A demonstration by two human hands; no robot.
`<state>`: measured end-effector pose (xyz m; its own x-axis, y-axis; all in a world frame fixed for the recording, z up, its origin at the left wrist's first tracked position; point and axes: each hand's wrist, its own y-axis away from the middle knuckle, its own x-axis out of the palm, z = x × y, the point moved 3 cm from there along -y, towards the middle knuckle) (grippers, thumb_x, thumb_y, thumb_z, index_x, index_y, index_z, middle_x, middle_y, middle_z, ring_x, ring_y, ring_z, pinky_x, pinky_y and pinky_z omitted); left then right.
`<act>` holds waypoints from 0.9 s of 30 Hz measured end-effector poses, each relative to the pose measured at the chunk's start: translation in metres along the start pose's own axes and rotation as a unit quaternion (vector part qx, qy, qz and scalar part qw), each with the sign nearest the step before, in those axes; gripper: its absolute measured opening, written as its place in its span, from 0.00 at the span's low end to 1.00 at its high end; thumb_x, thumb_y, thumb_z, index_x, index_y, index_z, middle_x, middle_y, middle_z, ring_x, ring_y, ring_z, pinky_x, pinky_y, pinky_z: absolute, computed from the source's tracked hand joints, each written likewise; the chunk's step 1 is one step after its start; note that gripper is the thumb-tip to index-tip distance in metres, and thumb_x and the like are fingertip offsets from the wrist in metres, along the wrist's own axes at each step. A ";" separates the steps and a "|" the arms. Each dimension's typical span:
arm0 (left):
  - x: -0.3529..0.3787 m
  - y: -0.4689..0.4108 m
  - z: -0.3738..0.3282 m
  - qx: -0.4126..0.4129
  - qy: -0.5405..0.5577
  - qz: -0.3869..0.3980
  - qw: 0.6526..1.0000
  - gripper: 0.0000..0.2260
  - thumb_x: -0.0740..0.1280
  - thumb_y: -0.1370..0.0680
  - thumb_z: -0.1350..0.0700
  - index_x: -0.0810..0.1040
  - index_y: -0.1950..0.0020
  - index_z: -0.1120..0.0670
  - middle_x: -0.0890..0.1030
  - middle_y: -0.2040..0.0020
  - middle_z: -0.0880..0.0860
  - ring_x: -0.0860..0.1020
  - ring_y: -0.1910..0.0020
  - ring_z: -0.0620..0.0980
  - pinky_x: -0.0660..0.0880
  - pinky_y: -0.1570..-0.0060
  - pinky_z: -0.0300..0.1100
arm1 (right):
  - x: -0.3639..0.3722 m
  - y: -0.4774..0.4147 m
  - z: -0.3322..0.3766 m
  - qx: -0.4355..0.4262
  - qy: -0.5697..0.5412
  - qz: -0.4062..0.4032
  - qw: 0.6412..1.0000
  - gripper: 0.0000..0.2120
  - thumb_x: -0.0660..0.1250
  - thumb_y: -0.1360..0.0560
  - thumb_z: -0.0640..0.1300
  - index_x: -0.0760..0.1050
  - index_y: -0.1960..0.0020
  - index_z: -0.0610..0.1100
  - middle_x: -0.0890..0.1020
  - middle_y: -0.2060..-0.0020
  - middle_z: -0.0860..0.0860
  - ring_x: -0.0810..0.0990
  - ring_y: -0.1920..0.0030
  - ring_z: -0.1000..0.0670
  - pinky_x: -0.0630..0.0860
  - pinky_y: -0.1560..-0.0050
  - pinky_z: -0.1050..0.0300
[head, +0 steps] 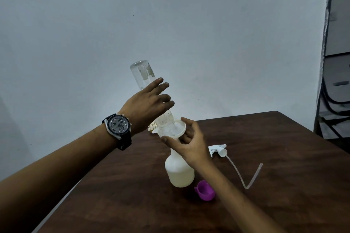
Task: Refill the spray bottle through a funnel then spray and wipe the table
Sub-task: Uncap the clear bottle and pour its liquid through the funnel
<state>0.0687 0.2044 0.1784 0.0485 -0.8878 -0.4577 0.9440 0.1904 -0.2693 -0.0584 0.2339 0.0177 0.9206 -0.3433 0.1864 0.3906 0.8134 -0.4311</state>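
Landmark throughout: the funnel (173,128), seated in the neck of the spray bottle (179,170).

Under the funnel, the dark wooden table (274,166), bare and unwiped. Directly below the funnel, upright on that table, the white spray bottle, pale liquid visible in its lower body. Above and left of the funnel, a clear bottle (149,91) upended, mouth down inside the funnel bowl, long axis leaning up and away to the left, base highest. Left of the funnel, the left hand (149,104) against the clear bottle's side, fingers stretched almost flat rather than wrapped; whether gripped or merely steadied, cannot tell. Watch (118,125) on that wrist. Right of the funnel, the right hand (189,140), half open, thumb and fingertips curled at the rim, apparently bracing it. Further right of the funnel, flat on the table, the trigger head (219,150) with dip tube trailing. Below and right, a purple cap (205,190).

Likely mid-pour. Next move turning on that lean: lifting along the tilted axis, the left hand nearer.
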 end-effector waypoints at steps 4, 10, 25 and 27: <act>0.001 0.000 0.001 -0.017 0.014 -0.003 1.000 0.24 0.62 0.20 0.65 0.70 0.24 0.53 0.76 0.29 0.52 0.58 0.18 0.60 0.39 0.20 0.53 | 0.001 0.002 0.001 0.002 0.003 -0.004 1.000 0.44 0.86 0.46 0.65 0.72 0.34 0.62 0.83 0.38 0.58 0.84 0.40 0.59 0.83 0.44 0.60; 0.007 0.000 0.005 -0.067 0.040 0.033 0.996 0.25 0.60 0.21 0.66 0.68 0.24 0.52 0.77 0.31 0.48 0.59 0.20 0.57 0.43 0.19 0.51 | -0.004 0.002 0.003 0.015 -0.008 -0.010 1.000 0.40 0.87 0.39 0.50 0.72 0.32 0.55 0.83 0.39 0.55 0.85 0.42 0.58 0.82 0.49 0.63; 0.016 0.037 0.012 -0.280 0.293 0.082 0.910 0.31 0.75 0.28 0.49 0.73 0.25 0.42 0.82 0.37 0.43 0.80 0.38 0.52 0.74 0.53 0.43 | -0.006 0.000 0.002 0.019 0.044 0.002 0.999 0.47 0.86 0.35 0.41 0.67 0.23 0.53 0.81 0.36 0.53 0.84 0.42 0.60 0.81 0.48 0.66; 0.020 0.047 0.014 -0.309 0.322 0.066 0.892 0.32 0.77 0.31 0.45 0.75 0.27 0.43 0.84 0.40 0.41 0.81 0.41 0.50 0.75 0.53 0.42 | -0.007 0.002 0.004 0.022 0.057 0.003 0.998 0.49 0.86 0.35 0.43 0.65 0.21 0.53 0.80 0.33 0.51 0.84 0.40 0.58 0.81 0.46 0.65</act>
<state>0.1186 0.1897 0.1682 -0.2404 -0.4529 -0.8585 0.5736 0.6472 -0.5021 -0.0640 0.2393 0.0189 0.9185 -0.3871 0.0802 0.3861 0.8347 -0.3927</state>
